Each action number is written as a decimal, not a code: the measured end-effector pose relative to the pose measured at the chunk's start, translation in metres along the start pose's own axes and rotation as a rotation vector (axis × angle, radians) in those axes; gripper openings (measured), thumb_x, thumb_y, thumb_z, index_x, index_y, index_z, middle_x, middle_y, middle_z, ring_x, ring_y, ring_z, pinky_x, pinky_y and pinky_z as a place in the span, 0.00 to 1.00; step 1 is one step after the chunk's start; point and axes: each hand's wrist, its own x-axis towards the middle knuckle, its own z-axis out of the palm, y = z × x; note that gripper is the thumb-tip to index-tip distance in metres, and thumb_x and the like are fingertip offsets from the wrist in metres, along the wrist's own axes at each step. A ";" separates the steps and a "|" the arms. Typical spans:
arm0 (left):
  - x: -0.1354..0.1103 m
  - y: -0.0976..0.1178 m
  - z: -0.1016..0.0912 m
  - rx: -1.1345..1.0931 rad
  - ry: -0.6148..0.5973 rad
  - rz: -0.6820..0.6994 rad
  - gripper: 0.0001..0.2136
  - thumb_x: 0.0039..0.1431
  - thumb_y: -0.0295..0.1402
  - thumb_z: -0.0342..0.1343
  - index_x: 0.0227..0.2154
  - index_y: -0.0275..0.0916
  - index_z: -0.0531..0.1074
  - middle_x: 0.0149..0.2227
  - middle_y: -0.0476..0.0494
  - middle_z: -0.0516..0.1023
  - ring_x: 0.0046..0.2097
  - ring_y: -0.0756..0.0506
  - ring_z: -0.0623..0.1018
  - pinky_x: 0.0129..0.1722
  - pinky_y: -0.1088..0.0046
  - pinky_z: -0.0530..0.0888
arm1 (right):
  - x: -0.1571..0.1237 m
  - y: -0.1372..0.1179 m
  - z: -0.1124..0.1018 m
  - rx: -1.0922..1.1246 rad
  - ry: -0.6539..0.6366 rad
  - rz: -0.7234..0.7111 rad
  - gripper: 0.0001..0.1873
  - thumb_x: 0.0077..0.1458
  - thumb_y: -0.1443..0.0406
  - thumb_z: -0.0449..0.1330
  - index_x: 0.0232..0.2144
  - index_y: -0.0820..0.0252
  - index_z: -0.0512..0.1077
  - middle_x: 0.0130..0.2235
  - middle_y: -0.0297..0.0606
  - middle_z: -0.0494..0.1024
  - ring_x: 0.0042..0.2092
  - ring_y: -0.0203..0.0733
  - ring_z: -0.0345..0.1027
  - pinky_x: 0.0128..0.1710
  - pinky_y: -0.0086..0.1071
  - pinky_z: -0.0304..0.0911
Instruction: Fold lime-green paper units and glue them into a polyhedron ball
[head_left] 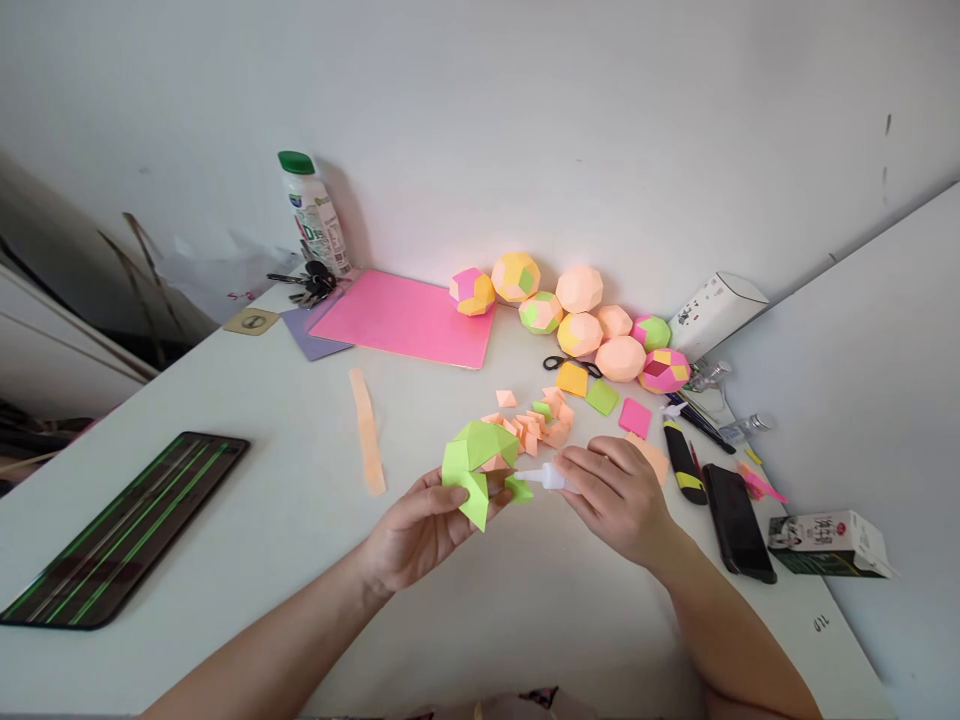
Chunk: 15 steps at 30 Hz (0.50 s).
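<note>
My left hand [420, 530] is closed on a partly built green paper ball [474, 462], its thumb pressing one outer facet. The ball has an open side facing right, with pointed flaps showing. In my right hand [619, 500] is a small white glue bottle [551, 477], its thin nozzle pointing left at the ball's open edge. Whether the tip touches the paper I cannot tell. Just behind the ball lies a loose heap of folded peach paper pieces [529, 432] with a green one among them.
Finished paper balls [579, 290] sit along the wall. Pink paper sheets [412, 318] lie at the back left. Scissors [574, 366], a cutter [682, 462], a phone [739, 522] and a milk carton [829, 543] line the right. A dark striped mat [127, 530] is at the left.
</note>
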 end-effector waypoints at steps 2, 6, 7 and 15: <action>0.000 0.000 0.000 -0.020 0.000 -0.004 0.13 0.53 0.23 0.54 0.42 0.31 0.75 0.45 0.37 0.78 0.46 0.43 0.76 0.47 0.73 0.71 | 0.000 0.000 0.001 -0.035 0.019 -0.013 0.13 0.52 0.75 0.58 0.40 0.57 0.70 0.35 0.38 0.79 0.34 0.42 0.64 0.32 0.36 0.63; 0.000 0.000 0.000 -0.066 0.001 -0.015 0.14 0.53 0.23 0.53 0.44 0.30 0.73 0.43 0.38 0.78 0.45 0.44 0.77 0.47 0.72 0.71 | -0.003 0.001 0.005 -0.090 0.066 -0.052 0.14 0.51 0.76 0.59 0.39 0.58 0.70 0.36 0.38 0.79 0.35 0.42 0.64 0.31 0.36 0.63; 0.000 0.000 0.000 -0.073 0.002 -0.018 0.14 0.53 0.23 0.53 0.44 0.30 0.73 0.42 0.38 0.78 0.44 0.44 0.77 0.47 0.72 0.71 | -0.004 0.001 0.006 -0.101 0.083 -0.064 0.14 0.50 0.76 0.60 0.39 0.58 0.70 0.35 0.39 0.79 0.35 0.42 0.64 0.31 0.36 0.63; 0.001 0.000 0.004 -0.098 0.039 -0.014 0.14 0.52 0.23 0.53 0.43 0.30 0.72 0.40 0.40 0.78 0.43 0.45 0.76 0.49 0.71 0.70 | -0.004 0.001 0.010 -0.205 0.148 -0.130 0.14 0.48 0.77 0.62 0.36 0.59 0.70 0.34 0.39 0.79 0.36 0.42 0.64 0.32 0.36 0.63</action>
